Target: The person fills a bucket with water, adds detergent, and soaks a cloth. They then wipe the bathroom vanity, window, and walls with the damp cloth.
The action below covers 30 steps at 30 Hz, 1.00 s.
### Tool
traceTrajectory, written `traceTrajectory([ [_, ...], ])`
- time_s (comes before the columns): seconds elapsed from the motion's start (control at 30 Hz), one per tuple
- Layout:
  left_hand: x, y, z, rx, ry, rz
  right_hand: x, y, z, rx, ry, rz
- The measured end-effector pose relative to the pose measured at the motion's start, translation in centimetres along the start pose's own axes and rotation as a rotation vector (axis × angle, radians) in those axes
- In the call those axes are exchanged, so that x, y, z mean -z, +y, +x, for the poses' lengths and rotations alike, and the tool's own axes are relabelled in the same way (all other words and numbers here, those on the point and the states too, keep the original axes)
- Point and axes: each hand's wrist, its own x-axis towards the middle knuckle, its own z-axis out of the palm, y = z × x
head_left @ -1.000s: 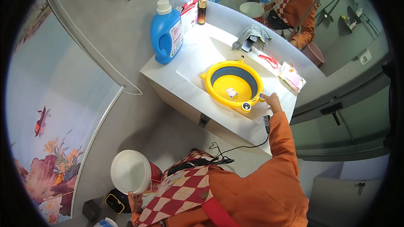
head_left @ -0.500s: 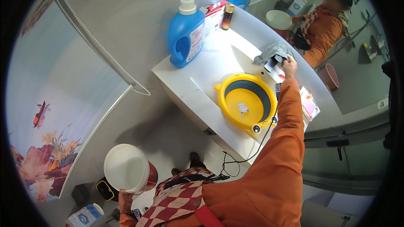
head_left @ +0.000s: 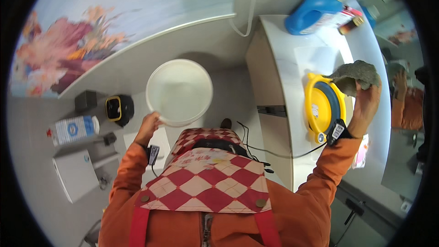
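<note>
My left hand (head_left: 148, 126) is closed on the near-left rim of a white bucket (head_left: 161, 78), which hangs in front of my apron at the left of the counter. Its pale inside faces up. On the right, a rumpled grey cloth (head_left: 353, 74) is gripped in my right hand (head_left: 366, 104), raised over the far edge of the basin. That yellow basin (head_left: 309, 105) has a dark grey inner wall and sits in the sink recess of the white counter (head_left: 280, 57). The cloth covers a corner of the basin.
A blue detergent jug (head_left: 307, 13) and a small brown bottle (head_left: 351, 25) stand at the counter's far end. A mirror (head_left: 402, 151) borders the right side. A black cable (head_left: 283, 156) runs from my right wrist. On the left are a blue-and-white carton (head_left: 73, 130) and a black-yellow container (head_left: 121, 109).
The view has swung toward the left. My right hand has lifted the grey cloth from the counter beside the mirror. The bucket, still in my left hand, now appears in front of me.
</note>
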Motion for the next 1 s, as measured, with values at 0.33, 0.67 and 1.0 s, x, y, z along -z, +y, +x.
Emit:
traceTrajectory([
  [0.33, 1.2, 0.0, -3.3, -0.042, -0.055, -0.093, -21.4, 8.0, -12.7, -0.462, -0.485, 0.258],
  [0.67, 7.2, -2.6, -7.0, -0.046, 0.0, -0.104, -31.4, 18.1, -23.6, -0.448, -0.926, -0.452],
  [1.0, 10.8, -4.1, -9.1, -0.152, 0.093, -0.178, -34.5, 19.0, -25.6, -0.476, -1.225, -0.682],
])
